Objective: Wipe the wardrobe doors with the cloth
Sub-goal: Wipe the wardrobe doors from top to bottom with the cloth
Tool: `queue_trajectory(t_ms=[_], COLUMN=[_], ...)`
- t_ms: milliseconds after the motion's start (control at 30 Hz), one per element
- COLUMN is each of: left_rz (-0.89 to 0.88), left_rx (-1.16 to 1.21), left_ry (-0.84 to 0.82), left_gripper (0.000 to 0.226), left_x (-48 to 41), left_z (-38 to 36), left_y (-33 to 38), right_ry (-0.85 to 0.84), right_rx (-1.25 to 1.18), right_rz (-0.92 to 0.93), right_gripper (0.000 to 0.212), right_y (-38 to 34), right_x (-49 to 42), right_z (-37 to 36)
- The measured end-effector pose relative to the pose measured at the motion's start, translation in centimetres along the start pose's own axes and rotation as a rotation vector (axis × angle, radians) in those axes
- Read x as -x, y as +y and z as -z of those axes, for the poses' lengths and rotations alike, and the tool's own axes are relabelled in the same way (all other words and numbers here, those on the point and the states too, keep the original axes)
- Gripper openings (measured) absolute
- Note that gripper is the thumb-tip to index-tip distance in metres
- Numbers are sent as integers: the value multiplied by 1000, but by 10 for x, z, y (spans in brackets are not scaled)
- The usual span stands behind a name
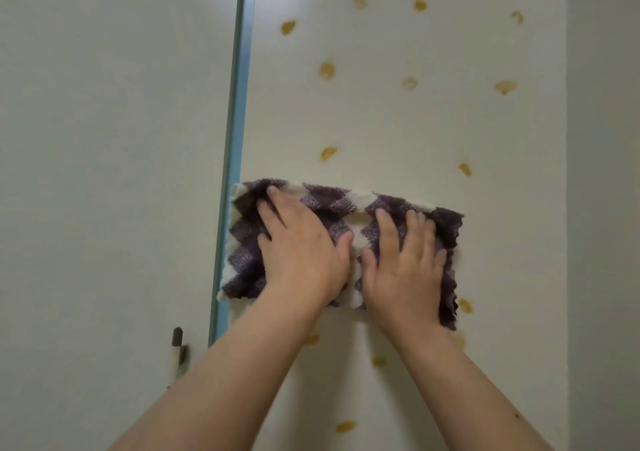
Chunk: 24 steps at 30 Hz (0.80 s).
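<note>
A purple-and-white zigzag cloth [332,208] is spread flat against the right wardrobe door [398,121]. My left hand [298,246] presses its left half with fingers apart. My right hand [405,260] lies flat on its right half, thumb almost touching the left hand. Both palms pin the cloth to the door; neither hand grips it. Yellow-brown smears dot the door above the cloth [327,70], and below it [345,427].
A blue-green strip [239,104] runs vertically between the right door and the left door [104,138]. A small dark handle [178,343] sits low on the left door. A plain wall panel [606,208] borders the right door.
</note>
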<state>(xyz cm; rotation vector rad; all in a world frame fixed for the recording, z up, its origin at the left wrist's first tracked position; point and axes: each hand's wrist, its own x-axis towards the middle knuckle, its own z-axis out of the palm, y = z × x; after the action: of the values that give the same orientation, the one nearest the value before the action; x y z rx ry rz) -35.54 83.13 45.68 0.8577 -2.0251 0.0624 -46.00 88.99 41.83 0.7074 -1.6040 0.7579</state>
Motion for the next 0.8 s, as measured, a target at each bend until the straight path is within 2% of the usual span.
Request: queue_trajectory(t_ms=[100, 200, 467, 600, 800], left_rz=[-51, -74, -59, -49, -73], left_rx=[65, 14, 23, 56, 43], left_ry=[205, 241, 445, 452, 465], left_gripper=[80, 70, 73, 71, 71], left_x=[-1, -10, -73, -109, -160], left_z=[-28, -36, -17, 8, 47], left_y=[-8, -17, -9, 4, 22], right_ry=[-88, -78, -5, -18, -61], right_rx=[55, 48, 29, 68, 100], right_rz=[-2, 25, 102, 133, 129], right_gripper=[49, 50, 56, 59, 52], right_y=[-6, 0, -2, -3, -10], right_x=[4, 1, -76, -127, -192], right_z=[-11, -19, -18, -13, -1])
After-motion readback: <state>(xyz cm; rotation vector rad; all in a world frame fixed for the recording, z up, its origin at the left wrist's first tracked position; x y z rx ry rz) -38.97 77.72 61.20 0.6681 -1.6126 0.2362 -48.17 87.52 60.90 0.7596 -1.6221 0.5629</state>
